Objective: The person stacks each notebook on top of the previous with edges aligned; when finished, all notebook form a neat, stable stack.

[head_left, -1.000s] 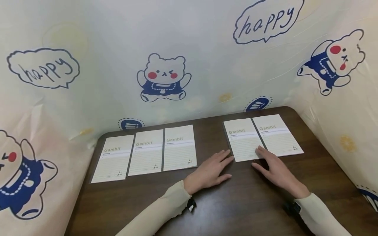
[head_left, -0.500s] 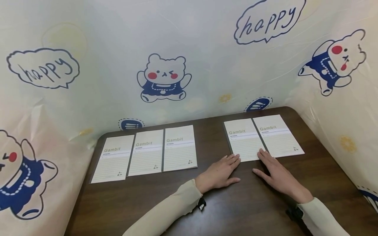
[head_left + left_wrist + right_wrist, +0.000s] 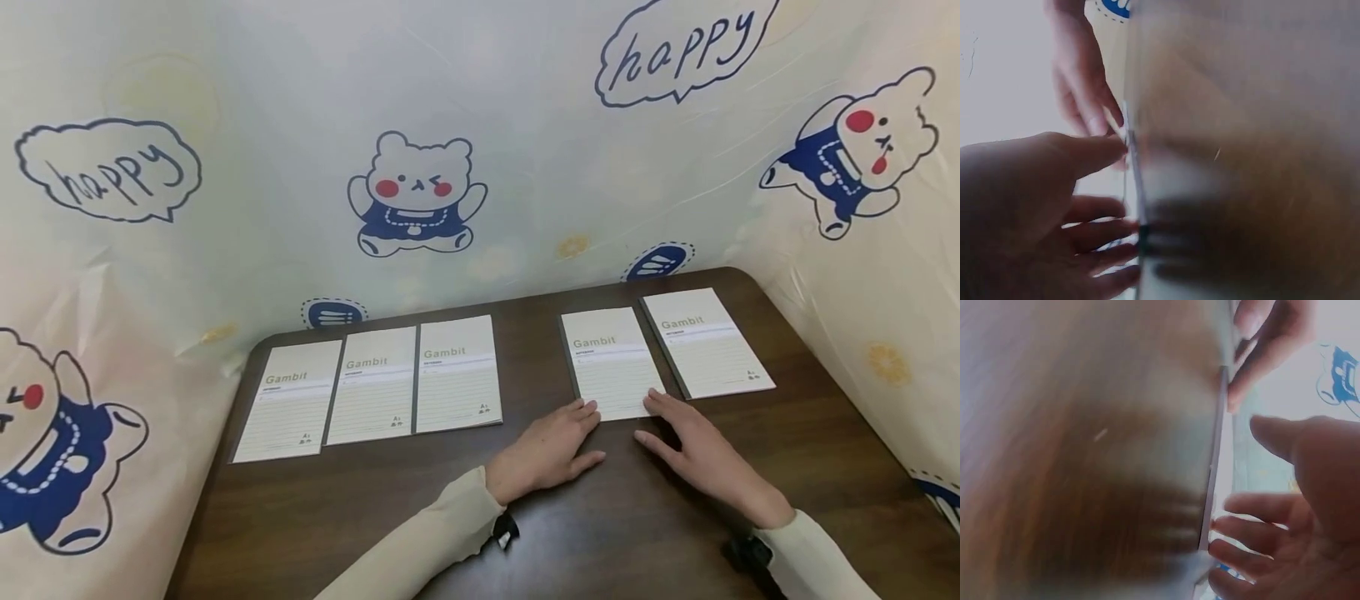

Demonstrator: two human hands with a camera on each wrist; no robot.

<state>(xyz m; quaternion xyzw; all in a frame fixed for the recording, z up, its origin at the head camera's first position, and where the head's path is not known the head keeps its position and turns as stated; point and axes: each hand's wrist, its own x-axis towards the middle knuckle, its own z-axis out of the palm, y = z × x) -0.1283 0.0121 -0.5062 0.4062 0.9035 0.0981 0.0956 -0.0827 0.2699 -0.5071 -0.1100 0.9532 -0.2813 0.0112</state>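
Note:
A white notebook (image 3: pixel 611 358) with "Gambit" on its cover lies flat on the dark wooden table (image 3: pixel 420 508), between my two hands. My left hand (image 3: pixel 543 446) touches its lower left corner with outstretched fingers. At its lower right corner rest the fingertips of my right hand (image 3: pixel 697 446), the thumb held apart. Both wrist views show the notebook edge-on, with the fingers of the left hand (image 3: pixel 1094 212) and right hand (image 3: pixel 1279 506) extended against it. To its right lies another Gambit notebook (image 3: pixel 708 342), a narrow gap between them.
Three more Gambit notebooks stand in a row at the left: an outer one (image 3: pixel 285 404), a middle one (image 3: pixel 371 387) and an inner one (image 3: pixel 457 375). A pale printed curtain (image 3: pixel 525 125) borders the table at the back and sides.
The notebook between my hands has slid left and slightly toward me, widening its gap from the right one. My left hand went right to meet it, then back slightly left with it.

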